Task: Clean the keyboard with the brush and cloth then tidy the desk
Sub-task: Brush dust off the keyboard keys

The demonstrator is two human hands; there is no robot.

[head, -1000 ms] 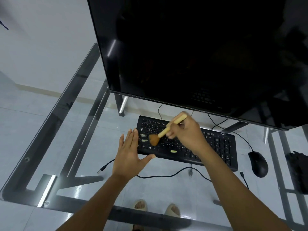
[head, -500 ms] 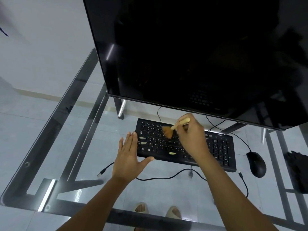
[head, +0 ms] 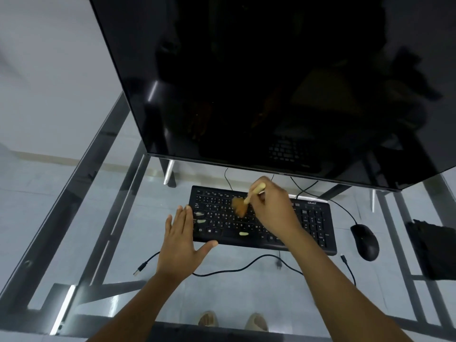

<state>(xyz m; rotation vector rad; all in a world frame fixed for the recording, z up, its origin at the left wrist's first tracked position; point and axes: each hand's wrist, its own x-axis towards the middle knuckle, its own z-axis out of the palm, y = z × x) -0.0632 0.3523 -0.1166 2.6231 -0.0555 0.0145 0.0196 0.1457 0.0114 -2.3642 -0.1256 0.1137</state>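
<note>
Keyboard first: the flat black plastic keyboard (head: 261, 220) is lying on the clear glass tabletop (head: 103, 218) toward its far edge, just in front of the large dark monitor screen (head: 246, 82) that is leaning over it. The right hand (head: 274, 208) is reaching over the middle of the keyboard, its grip wrapping around the pale wooden handle of a small brush with orange-brown bristles (head: 243, 203); the bristles are blurring slightly and pressing against the upper rows of keys. The left hand (head: 182, 245) is resting flat with its grip wide and holding nothing, fingers spreading beside the keyboard's left end and the thumb lying along its near edge. A few small pale crumbs (head: 243, 234) are sitting on the keys, one near the space bar and two close to the left end. A thin black cable with a USB plug (head: 222, 269) is trailing across the tabletop nearer the near edge, passing below both wrists. A black computer mouse (head: 364, 241) is lying to the right of the keyboard, apart from it, and a dark folded item (head: 431, 248) is sitting at the tabletop's right edge; what it is cannot be told. Two sandalled feet (head: 232, 319) are showing through the glass at the near edge.
</note>
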